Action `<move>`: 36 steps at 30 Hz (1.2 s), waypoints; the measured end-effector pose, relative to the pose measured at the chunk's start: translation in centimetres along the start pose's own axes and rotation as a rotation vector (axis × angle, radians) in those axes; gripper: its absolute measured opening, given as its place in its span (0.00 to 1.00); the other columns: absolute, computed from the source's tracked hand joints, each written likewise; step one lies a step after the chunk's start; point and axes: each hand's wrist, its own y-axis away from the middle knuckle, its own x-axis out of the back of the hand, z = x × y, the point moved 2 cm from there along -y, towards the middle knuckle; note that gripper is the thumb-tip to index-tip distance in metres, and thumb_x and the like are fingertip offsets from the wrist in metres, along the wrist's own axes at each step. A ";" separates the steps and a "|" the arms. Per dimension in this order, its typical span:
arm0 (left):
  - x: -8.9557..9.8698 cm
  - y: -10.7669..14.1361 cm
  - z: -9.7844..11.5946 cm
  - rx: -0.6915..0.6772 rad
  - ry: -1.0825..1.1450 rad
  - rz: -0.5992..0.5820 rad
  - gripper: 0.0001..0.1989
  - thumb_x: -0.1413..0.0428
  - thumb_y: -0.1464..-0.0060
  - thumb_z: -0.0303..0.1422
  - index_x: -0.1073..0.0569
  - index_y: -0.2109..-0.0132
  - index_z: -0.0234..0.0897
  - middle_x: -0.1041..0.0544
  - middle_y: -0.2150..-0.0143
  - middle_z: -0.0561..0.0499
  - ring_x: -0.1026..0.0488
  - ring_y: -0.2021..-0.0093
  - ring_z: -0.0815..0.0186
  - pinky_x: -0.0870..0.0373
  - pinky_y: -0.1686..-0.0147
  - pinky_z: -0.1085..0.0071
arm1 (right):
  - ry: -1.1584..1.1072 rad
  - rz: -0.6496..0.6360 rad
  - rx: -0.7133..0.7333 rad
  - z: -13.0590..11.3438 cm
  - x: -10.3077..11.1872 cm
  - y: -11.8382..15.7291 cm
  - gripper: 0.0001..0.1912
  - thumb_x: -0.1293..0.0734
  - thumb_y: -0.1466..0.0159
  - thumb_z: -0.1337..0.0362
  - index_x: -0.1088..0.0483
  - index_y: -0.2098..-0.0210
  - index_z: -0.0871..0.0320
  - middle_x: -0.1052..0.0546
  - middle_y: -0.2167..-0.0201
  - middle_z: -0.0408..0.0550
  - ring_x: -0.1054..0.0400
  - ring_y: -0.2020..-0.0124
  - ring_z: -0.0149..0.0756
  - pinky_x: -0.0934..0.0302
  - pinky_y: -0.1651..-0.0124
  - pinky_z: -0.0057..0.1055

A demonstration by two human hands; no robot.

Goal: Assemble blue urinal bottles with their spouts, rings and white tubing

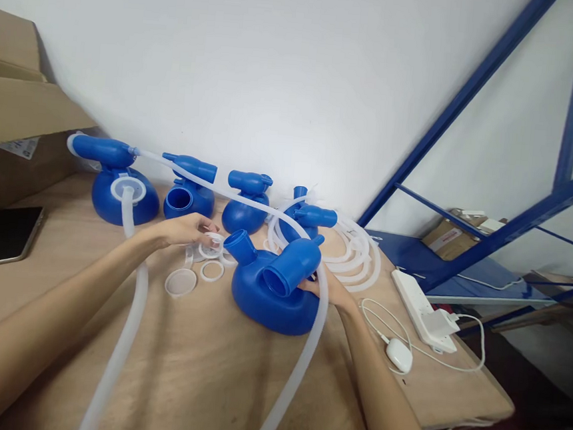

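Observation:
My left hand is closed in a pinch on a small white plastic ring, over several clear and white plastic pieces. Behind the spout of a blue urinal bottle, my right hand grips its handle region; the fingers are partly hidden by the bottle and a hose. This bottle stands on the table with its neck uncovered. A white ring and a round translucent cap lie between the left hand and the bottle. A translucent hose passes in front of the right wrist.
Along the wall stand more blue bottles, the leftmost bottle with a hose attached. Coiled tubing lies behind my right hand. A phone and cardboard box are left; a power strip, white charger case and blue shelf frame right.

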 end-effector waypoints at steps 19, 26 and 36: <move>-1.6 4.2 7.2 -0.153 0.085 -0.034 0.23 0.35 0.46 0.53 0.23 0.53 0.42 0.18 0.57 0.49 0.22 0.54 0.56 0.27 0.54 0.63 | -0.009 0.103 -0.045 0.9 -0.1 0.2 0.50 0.26 0.45 0.30 0.32 0.32 0.49 0.20 0.40 0.55 0.34 0.30 0.62 0.44 0.26 0.60; -1.2 4.0 6.8 -0.103 -0.028 0.058 0.30 0.36 0.47 0.55 0.26 0.44 0.42 0.19 0.46 0.45 0.20 0.47 0.50 0.22 0.52 0.61 | -0.030 0.081 -0.045 0.9 -0.1 0.1 0.48 0.26 0.45 0.31 0.31 0.33 0.48 0.20 0.41 0.54 0.35 0.30 0.62 0.44 0.26 0.59; -1.7 3.6 6.8 -0.109 0.255 0.201 0.29 0.32 0.51 0.46 0.25 0.44 0.40 0.21 0.52 0.48 0.20 0.53 0.56 0.18 0.53 0.57 | -0.040 0.072 -0.024 1.1 -0.2 0.1 0.46 0.25 0.44 0.33 0.30 0.33 0.48 0.19 0.41 0.53 0.34 0.31 0.60 0.43 0.26 0.58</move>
